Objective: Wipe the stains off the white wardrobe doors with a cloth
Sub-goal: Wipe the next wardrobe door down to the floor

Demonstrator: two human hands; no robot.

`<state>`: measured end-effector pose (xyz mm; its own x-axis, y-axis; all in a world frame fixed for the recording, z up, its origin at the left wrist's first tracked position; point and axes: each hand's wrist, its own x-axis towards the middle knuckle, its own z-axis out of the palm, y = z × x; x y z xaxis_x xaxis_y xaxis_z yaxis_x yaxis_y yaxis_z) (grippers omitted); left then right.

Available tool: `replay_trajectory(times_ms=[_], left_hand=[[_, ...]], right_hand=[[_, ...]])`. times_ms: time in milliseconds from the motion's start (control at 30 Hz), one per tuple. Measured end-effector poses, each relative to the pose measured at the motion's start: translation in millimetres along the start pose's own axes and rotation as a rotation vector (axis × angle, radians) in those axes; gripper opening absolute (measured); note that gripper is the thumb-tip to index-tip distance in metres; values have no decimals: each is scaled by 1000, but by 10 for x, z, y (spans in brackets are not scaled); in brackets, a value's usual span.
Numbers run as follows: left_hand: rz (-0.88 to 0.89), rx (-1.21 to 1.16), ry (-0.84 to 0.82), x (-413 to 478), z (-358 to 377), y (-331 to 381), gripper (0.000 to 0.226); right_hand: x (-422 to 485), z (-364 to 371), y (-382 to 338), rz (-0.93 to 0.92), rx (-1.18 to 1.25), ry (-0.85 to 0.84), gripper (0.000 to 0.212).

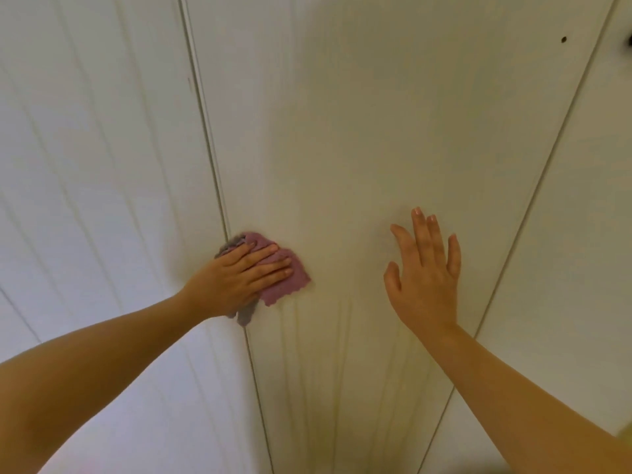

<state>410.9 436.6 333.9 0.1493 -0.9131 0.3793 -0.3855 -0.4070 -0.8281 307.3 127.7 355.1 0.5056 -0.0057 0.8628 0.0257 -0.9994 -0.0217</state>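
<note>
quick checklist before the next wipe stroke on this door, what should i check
1. Press: left hand flat on the cloth, pushing it against the middle door: ok.
2. Cloth spread flat: not ok, it is bunched and a grey end hangs below the hand.
3. Path: right hand apart from the cloth, fingers spread over the same door: ok.
4. Stains near the cloth: cannot tell, only faint vertical streaks below it.
5. Upper right: dark spot, stain or hole: cannot tell.
</note>
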Motion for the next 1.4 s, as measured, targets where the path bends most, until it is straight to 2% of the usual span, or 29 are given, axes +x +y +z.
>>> replay_trajectory(times_ms=[33, 133, 200, 267, 300, 400, 467, 533, 600, 667, 833, 900, 967, 1033, 1167, 1400], left_hand=[[-28, 3, -12, -34, -20, -42, 111], [-238, -63, 227, 269, -123, -84, 60], [-426, -130, 317, 627, -176, -50, 53], [-506, -163, 335, 767, -104, 124, 61], [-493, -164, 309, 704, -32, 275, 65], [-273, -184, 172, 165, 175, 694, 62], [-219, -168, 152, 28, 171, 639, 54], [-330, -135, 206, 239, 62, 372, 55], [-558, -155, 239, 512, -48, 231, 61], [-673, -180, 226, 616, -39, 420, 64], [-518, -195, 70, 284, 78, 1109, 61], [-580, -185, 67, 369, -14, 1023, 63], [-715, -178, 94, 483, -97, 870, 65], [-799, -171, 120, 590, -111, 783, 67], [-801, -137, 226, 644, 40, 859, 66], [-823, -116, 343, 677, 156, 859, 66]], right_hand=[[4, 5, -49, 14, -3, 4, 51], [33, -8, -157, 69, -1, 18, 52], [62, -16, -228, 104, 8, 36, 53], [56, -4, -327, 149, -3, 41, 54], [39, 1, -366, 158, -6, 40, 55], [-125, 28, -430, 125, -28, -15, 57], [-212, 18, -385, 108, -44, -36, 57], [-202, 6, -334, 134, -42, -41, 58], [-161, 4, -290, 137, -30, -42, 60], [-145, 11, -257, 99, 2, -41, 60], [-255, 88, -194, -57, 36, -62, 59], [-284, 171, -186, -146, 25, -83, 58], [-276, 269, -202, -227, 29, -99, 58], [-271, 369, -198, -251, 28, -109, 58], [-264, 578, -140, -265, 16, -12, 56], [-252, 792, -206, -254, 22, 271, 50]])
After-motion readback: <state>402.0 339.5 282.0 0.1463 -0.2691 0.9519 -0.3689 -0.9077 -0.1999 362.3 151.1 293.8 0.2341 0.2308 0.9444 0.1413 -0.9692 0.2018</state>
